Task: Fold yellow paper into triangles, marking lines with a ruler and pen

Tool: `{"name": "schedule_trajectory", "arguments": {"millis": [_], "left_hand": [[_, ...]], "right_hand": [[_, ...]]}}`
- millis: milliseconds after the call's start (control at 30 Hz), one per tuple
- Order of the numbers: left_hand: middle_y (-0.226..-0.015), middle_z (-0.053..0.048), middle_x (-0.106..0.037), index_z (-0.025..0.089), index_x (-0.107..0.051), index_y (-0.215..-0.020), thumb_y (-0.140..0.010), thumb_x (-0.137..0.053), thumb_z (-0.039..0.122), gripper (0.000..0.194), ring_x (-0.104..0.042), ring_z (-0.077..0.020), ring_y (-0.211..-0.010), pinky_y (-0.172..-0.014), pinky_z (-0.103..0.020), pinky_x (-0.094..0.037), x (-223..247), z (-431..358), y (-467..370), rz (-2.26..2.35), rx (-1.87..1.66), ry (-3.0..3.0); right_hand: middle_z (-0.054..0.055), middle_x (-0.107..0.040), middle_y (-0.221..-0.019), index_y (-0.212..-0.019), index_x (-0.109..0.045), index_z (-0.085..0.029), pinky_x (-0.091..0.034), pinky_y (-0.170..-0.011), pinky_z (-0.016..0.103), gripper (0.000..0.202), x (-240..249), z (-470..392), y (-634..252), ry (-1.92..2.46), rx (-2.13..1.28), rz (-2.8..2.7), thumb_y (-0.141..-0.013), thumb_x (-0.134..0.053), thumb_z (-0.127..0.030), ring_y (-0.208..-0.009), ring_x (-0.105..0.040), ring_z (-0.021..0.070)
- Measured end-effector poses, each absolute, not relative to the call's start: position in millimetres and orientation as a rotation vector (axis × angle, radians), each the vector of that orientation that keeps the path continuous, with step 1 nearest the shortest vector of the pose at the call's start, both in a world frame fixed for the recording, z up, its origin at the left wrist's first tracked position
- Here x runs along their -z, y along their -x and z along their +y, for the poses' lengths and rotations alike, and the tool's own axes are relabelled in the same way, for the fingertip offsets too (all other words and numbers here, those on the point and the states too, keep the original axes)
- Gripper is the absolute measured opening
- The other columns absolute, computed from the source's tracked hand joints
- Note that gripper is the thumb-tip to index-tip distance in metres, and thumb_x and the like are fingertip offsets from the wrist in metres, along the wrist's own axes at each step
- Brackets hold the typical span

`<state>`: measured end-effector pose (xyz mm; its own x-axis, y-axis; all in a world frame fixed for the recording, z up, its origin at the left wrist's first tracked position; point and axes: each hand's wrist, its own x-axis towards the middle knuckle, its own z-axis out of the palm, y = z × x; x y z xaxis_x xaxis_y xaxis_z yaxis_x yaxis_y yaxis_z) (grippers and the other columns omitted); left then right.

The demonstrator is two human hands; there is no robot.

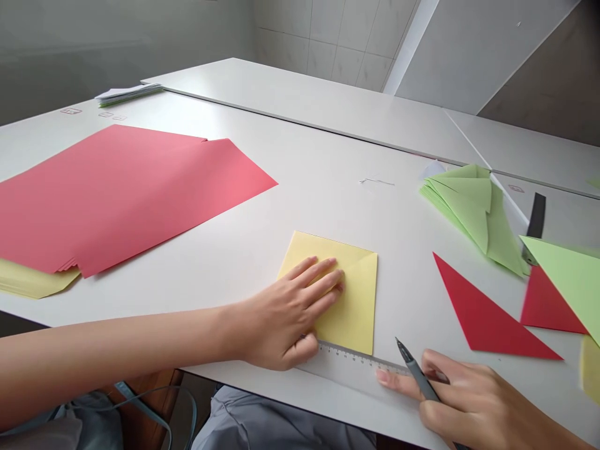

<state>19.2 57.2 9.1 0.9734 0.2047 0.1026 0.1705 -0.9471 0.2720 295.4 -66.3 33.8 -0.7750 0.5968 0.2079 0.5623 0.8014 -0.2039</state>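
My left hand (297, 312) lies flat on a folded yellow paper square (357, 300), fingers slightly spread. Its thumb rests at the paper's near edge, by a clear ruler (359, 369) that lies along that edge. In my right hand (478, 394) is a grey pen (419, 370), its dark point aimed up and left, just off the paper's near right corner. The right forefinger is stretched out and touches the ruler's right end. Part of the ruler's left end is hidden beneath the left hand.
Large red sheets (140, 194) lie at the left over yellow sheets (37, 280). Red triangles (492, 315), folded green papers (473, 206) and a black-handled tool (537, 215) are at the right. A stack of paper (129, 95) sits far left. White thread (376, 181) lies mid-table.
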Motion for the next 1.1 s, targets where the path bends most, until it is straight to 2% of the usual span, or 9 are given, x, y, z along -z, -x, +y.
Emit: {"name": "schedule_trajectory", "arguments": {"millis": [100, 167, 267, 400, 600, 667, 767, 933, 1100], "left_hand": [[-0.150, -0.023, -0.037, 0.002, -0.031, -0.143, -0.086, -0.040, 0.031, 0.064, -0.016, -0.0360, -0.148, -0.121, -0.058, -0.018, -4.1, 58.7, -18.8, 0.261, -0.216, -2.849], [-0.152, -0.022, -0.034, 0.002, -0.028, -0.145, -0.087, -0.040, 0.030, 0.065, -0.013, -0.0354, -0.149, -0.121, -0.057, -0.018, -1.8, 60.3, -18.1, 0.254, -0.219, -2.854], [-0.155, -0.022, -0.028, 0.003, -0.021, -0.148, -0.091, -0.039, 0.030, 0.066, -0.008, -0.0345, -0.150, -0.121, -0.057, -0.017, 0.4, 61.8, -16.9, 0.239, -0.261, -2.881], [-0.158, -0.019, -0.024, 0.008, -0.012, -0.152, -0.092, -0.039, 0.026, 0.068, -0.009, -0.0318, -0.150, -0.122, -0.053, -0.015, 3.0, 63.7, -16.3, 0.214, -0.351, -2.897], [-0.158, -0.018, -0.024, 0.011, -0.007, -0.153, -0.096, -0.035, 0.028, 0.066, -0.012, -0.0308, -0.149, -0.122, -0.051, -0.014, 2.8, 66.3, -18.6, 0.198, -0.403, -2.909], [-0.157, -0.019, -0.024, 0.009, -0.009, -0.153, -0.098, -0.032, 0.031, 0.064, -0.013, -0.0305, -0.149, -0.122, -0.050, -0.013, 2.7, 66.7, -20.1, 0.202, -0.382, -2.919], [-0.156, -0.019, -0.026, 0.007, -0.017, -0.152, -0.099, -0.033, 0.036, 0.063, -0.014, -0.0311, -0.149, -0.122, -0.049, -0.014, 3.2, 66.2, -23.6, 0.225, -0.347, -2.939], [-0.154, -0.020, -0.031, 0.007, -0.025, -0.149, -0.096, -0.043, 0.049, 0.070, -0.021, -0.0333, -0.146, -0.121, -0.051, -0.020, 3.3, 63.5, -29.0, 0.311, -0.337, -2.915], [-0.154, -0.019, -0.033, 0.010, -0.026, -0.150, -0.095, -0.046, 0.048, 0.070, -0.024, -0.0361, -0.145, -0.122, -0.053, -0.020, 4.1, 63.4, -30.0, 0.315, -0.362, -2.860]], "right_hand": [[-0.003, -0.072, -0.115, -0.109, -0.067, -0.024, -0.055, -0.059, 0.025, 0.033, -33.1, -70.4, -297.9, 0.922, -0.183, -2.725, -0.097, -0.037, -0.021, -0.069, -0.067, 0.0162], [-0.002, -0.071, -0.117, -0.099, -0.067, -0.021, -0.054, -0.061, 0.026, 0.032, -32.3, -73.8, -299.4, 0.938, -0.184, -2.727, -0.093, -0.037, -0.012, -0.071, -0.066, 0.0157], [0.001, -0.070, -0.120, -0.086, -0.065, -0.021, -0.052, -0.058, 0.027, 0.032, -30.3, -79.4, -300.9, 0.981, -0.217, -2.723, -0.087, -0.037, -0.005, -0.072, -0.063, 0.0161], [0.004, -0.072, -0.115, -0.094, -0.065, -0.023, -0.051, -0.059, 0.029, 0.034, -24.9, -84.9, -301.6, 1.054, -0.192, -2.665, -0.084, -0.038, -0.005, -0.082, -0.063, 0.0192], [0.003, -0.067, -0.125, -0.097, -0.061, -0.019, -0.051, -0.089, 0.040, 0.028, -15.3, -87.7, -302.5, 1.018, -0.292, -2.609, -0.085, -0.041, -0.003, -0.112, -0.059, 0.0247], [0.005, -0.062, -0.133, -0.094, -0.059, -0.017, -0.049, -0.099, 0.044, 0.023, -12.3, -88.8, -302.9, 0.987, -0.397, -2.591, -0.086, -0.043, -0.002, -0.125, -0.053, 0.0271], [0.010, -0.057, -0.139, -0.090, -0.056, -0.016, -0.044, -0.109, 0.044, 0.021, -8.9, -90.3, -302.6, 0.945, -0.532, -2.537, -0.086, -0.043, 0.001, -0.137, -0.043, 0.0259], [0.014, -0.061, -0.132, -0.086, -0.057, -0.014, -0.044, -0.111, 0.043, 0.021, -7.1, -89.7, -299.1, 0.945, -0.545, -2.459, -0.093, -0.041, -0.003, -0.138, -0.043, 0.0234], [0.015, -0.065, -0.125, -0.081, -0.059, -0.012, -0.046, -0.109, 0.041, 0.026, -8.0, -89.0, -295.8, 0.956, -0.453, -2.436, -0.098, -0.039, -0.007, -0.131, -0.050, 0.0254]]}}
